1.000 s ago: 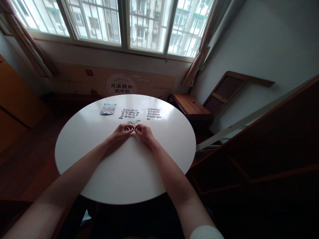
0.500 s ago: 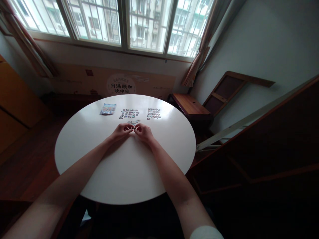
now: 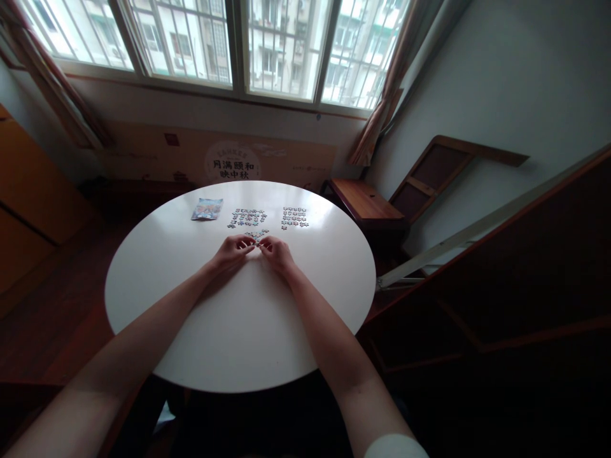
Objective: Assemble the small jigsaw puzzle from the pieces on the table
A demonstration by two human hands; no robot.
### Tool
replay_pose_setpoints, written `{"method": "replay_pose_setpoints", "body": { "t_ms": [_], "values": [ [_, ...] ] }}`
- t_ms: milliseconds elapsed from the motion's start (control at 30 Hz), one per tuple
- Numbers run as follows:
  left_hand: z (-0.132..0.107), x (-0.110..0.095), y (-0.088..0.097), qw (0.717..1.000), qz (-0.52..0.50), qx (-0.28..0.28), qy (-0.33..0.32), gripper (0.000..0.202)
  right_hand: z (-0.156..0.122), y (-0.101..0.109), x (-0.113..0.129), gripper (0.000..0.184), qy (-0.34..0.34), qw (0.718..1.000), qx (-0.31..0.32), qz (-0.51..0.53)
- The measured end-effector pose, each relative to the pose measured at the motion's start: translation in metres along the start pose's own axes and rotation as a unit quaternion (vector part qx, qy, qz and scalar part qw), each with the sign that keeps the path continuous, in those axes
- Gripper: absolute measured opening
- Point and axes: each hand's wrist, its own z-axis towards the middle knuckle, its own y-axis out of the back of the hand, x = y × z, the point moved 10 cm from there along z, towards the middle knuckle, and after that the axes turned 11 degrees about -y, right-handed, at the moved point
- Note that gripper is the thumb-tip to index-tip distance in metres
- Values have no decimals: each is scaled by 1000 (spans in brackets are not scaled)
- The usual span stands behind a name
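Observation:
My left hand [image 3: 232, 250] and my right hand [image 3: 278, 252] meet near the middle of the round white table [image 3: 238, 331], fingertips pinched together over a small cluster of jigsaw pieces [image 3: 256, 235]. What exactly sits between the fingertips is too small to make out. Just beyond lie two groups of puzzle pieces, one on the left [image 3: 247, 217] and one on the right [image 3: 294, 217]. A small picture card [image 3: 207, 208] lies at the far left of them.
A brown cardboard panel with printed characters [image 3: 232, 164] leans under the window. A wooden side table [image 3: 365, 202] and a leaning wooden frame [image 3: 429, 175] stand to the right. Dark wooden boards [image 3: 501, 267] fill the right side. An orange cabinet [image 3: 28, 191] is at left.
Both hands have edged slightly farther from me, toward the small cluster of pieces. Nothing else has moved.

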Motion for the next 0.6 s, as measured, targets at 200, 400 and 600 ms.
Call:
{"method": "replay_pose_setpoints", "body": {
  "t_ms": [200, 400, 600],
  "values": [
    [0, 2, 0, 1000, -5, 3, 2, 35, 4, -2, -6, 11, -8, 1000, -14, 6],
    [-1, 3, -3, 999, -32, 2, 3, 35, 5, -3, -7, 9, 0, 1000, -9, 21],
    [2, 10, 7, 999, -19, -39, 21, 33, 5, -5, -8, 12, -1, 1000, -4, 25]
  ]
}}
